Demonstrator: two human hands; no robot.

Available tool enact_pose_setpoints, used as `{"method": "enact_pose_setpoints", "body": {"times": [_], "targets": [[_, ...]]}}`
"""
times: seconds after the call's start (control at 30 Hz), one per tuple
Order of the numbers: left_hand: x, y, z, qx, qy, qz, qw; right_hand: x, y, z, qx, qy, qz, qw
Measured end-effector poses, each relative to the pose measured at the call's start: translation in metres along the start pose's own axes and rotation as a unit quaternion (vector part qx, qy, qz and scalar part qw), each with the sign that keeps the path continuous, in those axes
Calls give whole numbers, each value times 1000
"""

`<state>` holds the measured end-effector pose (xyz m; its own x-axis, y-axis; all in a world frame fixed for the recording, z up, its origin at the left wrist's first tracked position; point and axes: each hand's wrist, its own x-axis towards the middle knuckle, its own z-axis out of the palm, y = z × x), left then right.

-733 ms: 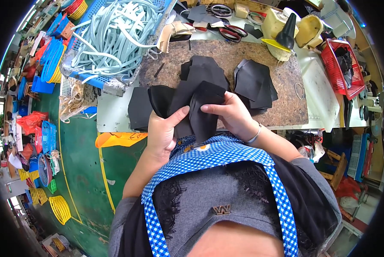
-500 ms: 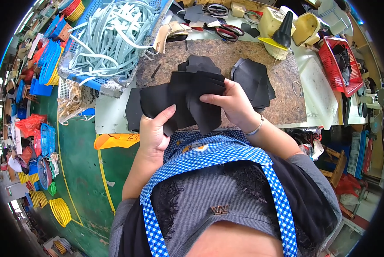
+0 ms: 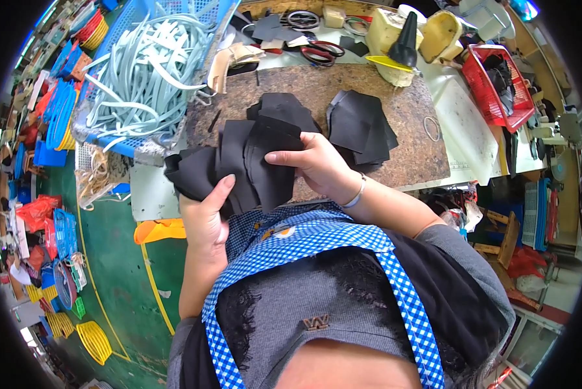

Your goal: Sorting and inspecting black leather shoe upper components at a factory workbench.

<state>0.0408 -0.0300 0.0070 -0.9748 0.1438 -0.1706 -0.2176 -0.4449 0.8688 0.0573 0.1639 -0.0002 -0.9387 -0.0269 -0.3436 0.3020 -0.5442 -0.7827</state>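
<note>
A fan of thin, flat black cut pieces (image 3: pixel 232 159), like leather or fabric, is held between my hands over the front of the worktable. My left hand (image 3: pixel 205 217) grips the lower left of the fan, thumb on top. With thumb above and fingers behind, my right hand (image 3: pixel 323 167) pinches the right-hand pieces. Just beyond the fan lies a black pile of similar pieces (image 3: pixel 281 107) on the mottled brown board (image 3: pixel 411 129). A second black stack (image 3: pixel 362 126) rests to the right of my right hand. The fingers under the pieces are partly hidden.
A blue basket (image 3: pixel 203 19) of pale blue strips stands at the far left. Red-handled scissors (image 3: pixel 322 53) lie beyond the board. A pale container (image 3: pixel 387 32) with a black cone stands at the back right, near a red basket (image 3: pixel 475 87) with dark scraps.
The view has shifted, so the table appears further left. The held pieces are spread differently, with more edges fanned at the left. Both hands keep their grip.
</note>
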Motion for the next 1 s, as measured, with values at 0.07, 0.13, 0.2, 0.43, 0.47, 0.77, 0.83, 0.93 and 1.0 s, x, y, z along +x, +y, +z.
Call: {"method": "enact_pose_setpoints", "body": {"times": [0.07, 0.13, 0.2, 0.43, 0.47, 0.77, 0.83, 0.93, 1.0], "targets": [[0, 3, -3, -2, -1, 7, 1000, 1, 0, 0, 24, 3, -1, 1000], [0, 10, -4, -31, 13, 11, 999, 2, -1, -3, 71, -2, 14, 997], [2, 18, -6, -51, 3, 18, 999, 10, 0, -20, 77, 12, 22, 997], [2, 17, -9, -19, 35, 48, 998, 29, -38, -39, -356, 58, -132, 923], [1, 15, -5, -22, 35, 53, 998, 32, -40, -40, -625, 131, -148, 755], [-1, -8, 13, 21, -19, 22, 999, 1, -4, -13, -154, -108, -93, 978], [-1, -7, 17, 10, -23, 5, 1000, 6, 3, -12, -203, -83, -90, 971], [4, -9, 12, -49, -43, -39, 997, 24, -18, -23, -220, 6, -180, 959], [5, -10, 9, -32, -29, -46, 998, 39, -17, -51, -549, 92, -278, 783]]}}
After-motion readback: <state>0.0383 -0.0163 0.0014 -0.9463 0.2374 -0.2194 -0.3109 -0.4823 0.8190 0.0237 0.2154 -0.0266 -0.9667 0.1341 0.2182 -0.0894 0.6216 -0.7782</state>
